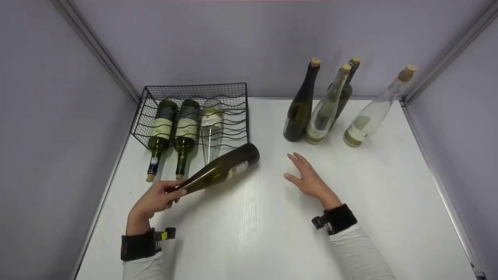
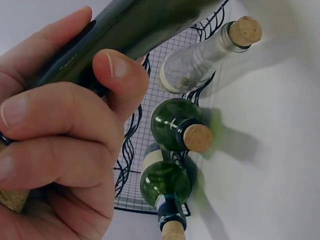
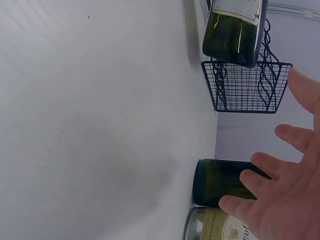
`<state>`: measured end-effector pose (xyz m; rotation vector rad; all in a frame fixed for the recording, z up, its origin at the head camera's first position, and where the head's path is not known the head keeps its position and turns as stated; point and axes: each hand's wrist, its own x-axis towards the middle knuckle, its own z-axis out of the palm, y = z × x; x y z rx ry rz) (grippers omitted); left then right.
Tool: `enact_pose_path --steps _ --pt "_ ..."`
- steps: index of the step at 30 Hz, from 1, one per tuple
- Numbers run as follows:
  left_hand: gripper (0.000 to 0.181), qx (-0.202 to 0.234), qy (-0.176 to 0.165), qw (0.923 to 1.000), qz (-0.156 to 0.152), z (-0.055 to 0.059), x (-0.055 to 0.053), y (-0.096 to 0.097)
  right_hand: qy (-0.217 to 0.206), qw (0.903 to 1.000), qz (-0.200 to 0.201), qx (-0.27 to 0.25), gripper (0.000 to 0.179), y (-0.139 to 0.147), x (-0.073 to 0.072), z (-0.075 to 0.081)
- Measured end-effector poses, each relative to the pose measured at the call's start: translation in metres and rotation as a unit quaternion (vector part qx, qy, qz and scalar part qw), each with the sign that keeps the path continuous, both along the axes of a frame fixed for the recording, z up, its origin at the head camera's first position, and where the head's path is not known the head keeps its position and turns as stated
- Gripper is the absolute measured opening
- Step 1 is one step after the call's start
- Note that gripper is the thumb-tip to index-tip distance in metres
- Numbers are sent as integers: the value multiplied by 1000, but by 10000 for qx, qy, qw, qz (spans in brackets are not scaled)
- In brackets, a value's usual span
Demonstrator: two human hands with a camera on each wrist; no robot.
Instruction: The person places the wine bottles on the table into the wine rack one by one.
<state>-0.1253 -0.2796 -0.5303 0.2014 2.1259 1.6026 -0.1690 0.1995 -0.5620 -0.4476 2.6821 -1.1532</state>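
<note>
My left hand [image 1: 157, 197] grips a dark green wine bottle [image 1: 220, 171] by its neck, the base tilted up to the right. In the left wrist view, the left hand's curled fingers [image 2: 60, 115] wrap the neck, and a bit of cork shows at the lower left. The held bottle hangs in front of a black wire rack [image 1: 246, 116]. Two green bottles [image 1: 161, 128] and a clear bottle [image 1: 212, 128] lie in that rack, necks toward me. My right hand [image 1: 311, 181] hovers over the table with spread fingers, holding nothing; in the right wrist view, its fingers [image 3: 265, 165] are extended.
Several corked bottles stand upright at the back right: a dark one [image 1: 298, 112], a clear one [image 1: 325, 112], a green one behind [image 1: 345, 93], and another clear one [image 1: 367, 120] farther right. Grey walls [image 1: 249, 42] enclose the white table [image 1: 256, 233].
</note>
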Motion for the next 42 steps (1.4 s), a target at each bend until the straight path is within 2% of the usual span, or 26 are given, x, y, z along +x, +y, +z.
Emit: enact_pose_path --steps 5,13,18,25,32,42 --pt "47 -61 102 9999 -6 7 3 -7 -61 10000 -15 18 69 -1 1 0" --pt "49 -46 177 9995 267 12 6 -13 -98 9999 63 44 71 -4 1 -2" --pt "50 110 20 9987 488 9 4 -13 -74 9999 109 5 71 -4 2 -5" --pt "53 350 -347 9934 1031 4 3 -4 -121 9999 98 71 70 -6 3 -9" --pt "52 585 -452 9886 1313 -2 2 8 -51 9999 152 49 70 -7 4 -9" --pt "43 1033 -613 9740 1920 -14 9 31 -93 9997 181 162 70 -7 3 -8"
